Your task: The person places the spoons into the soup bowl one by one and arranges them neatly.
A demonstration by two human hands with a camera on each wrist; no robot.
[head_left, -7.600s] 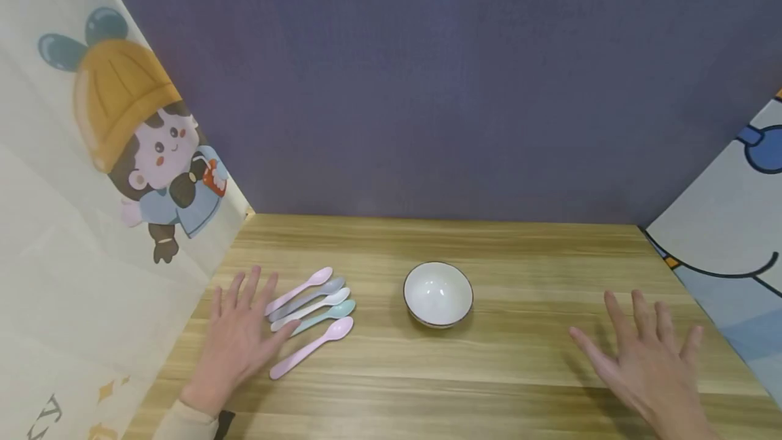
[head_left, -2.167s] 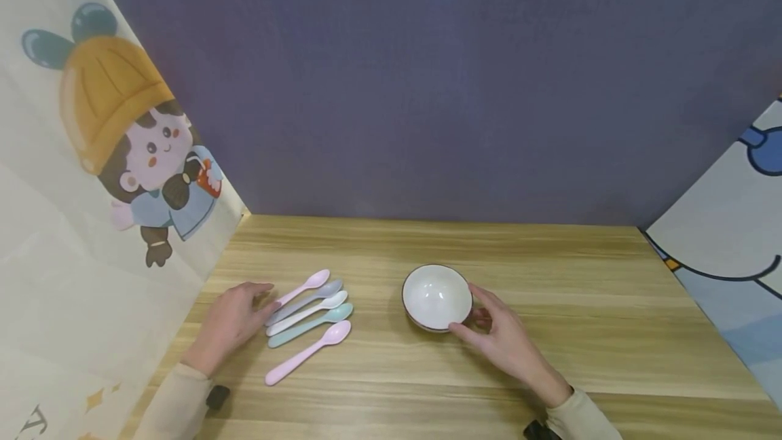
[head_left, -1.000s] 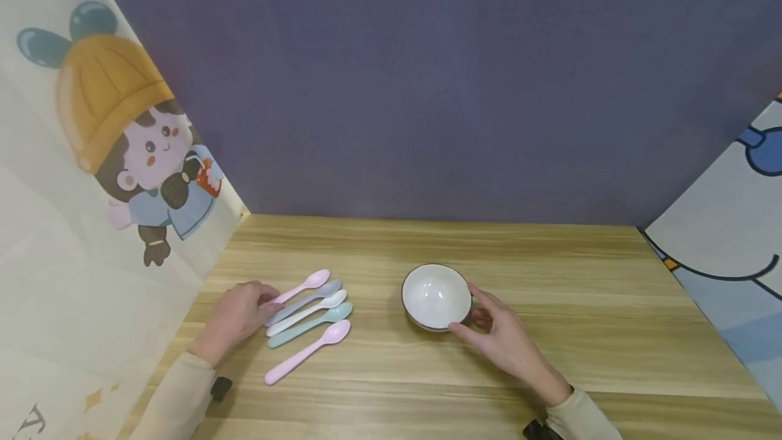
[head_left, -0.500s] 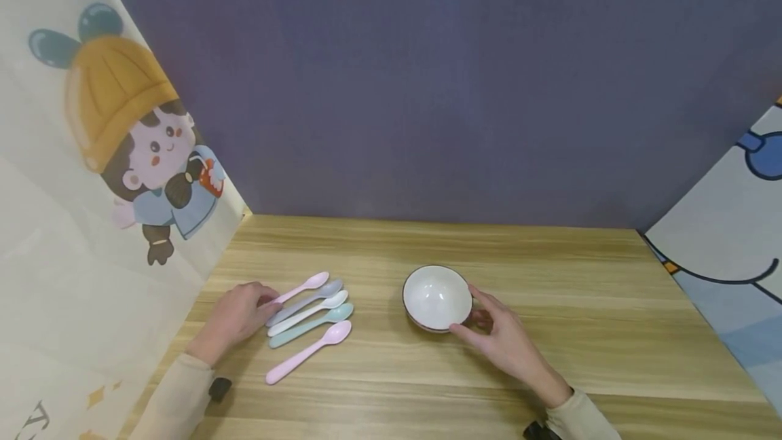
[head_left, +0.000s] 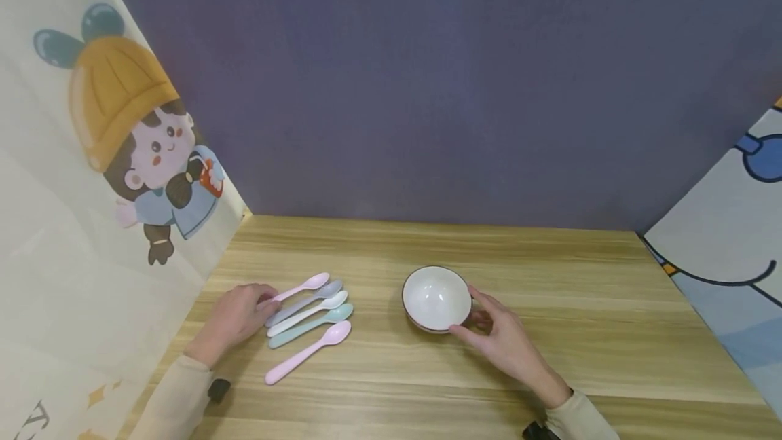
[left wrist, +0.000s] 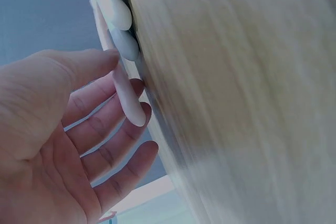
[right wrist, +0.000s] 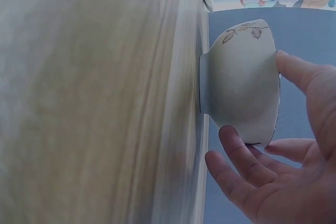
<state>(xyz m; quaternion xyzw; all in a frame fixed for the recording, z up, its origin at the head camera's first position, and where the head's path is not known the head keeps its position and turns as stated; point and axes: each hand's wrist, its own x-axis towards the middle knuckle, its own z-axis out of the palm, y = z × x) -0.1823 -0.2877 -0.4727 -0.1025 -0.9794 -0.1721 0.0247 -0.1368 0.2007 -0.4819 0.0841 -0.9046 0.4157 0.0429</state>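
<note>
Pink, seemingly light, stiff plastic: my left hand (head_left: 235, 318), thumb to fingers, pinches the farthest spoon (head_left: 314, 282) by its handle, a sound hold, at nine o'clock from the bowl (head_left: 436, 297). Likely heavier, slippery and breakable, the bowl has my right hand (head_left: 504, 341) curved wide round its rim at four o'clock.

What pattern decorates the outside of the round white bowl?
Brownish floral sprig on the round white bowl, clearest in the right wrist view.

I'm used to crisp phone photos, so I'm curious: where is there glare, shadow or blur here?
Head view: bright glints inside the bowl, soft shadows near the left hand and right hand; left wrist view: smeared table grain; right wrist view: blurry table, clearer brown print on the bowl.
</note>
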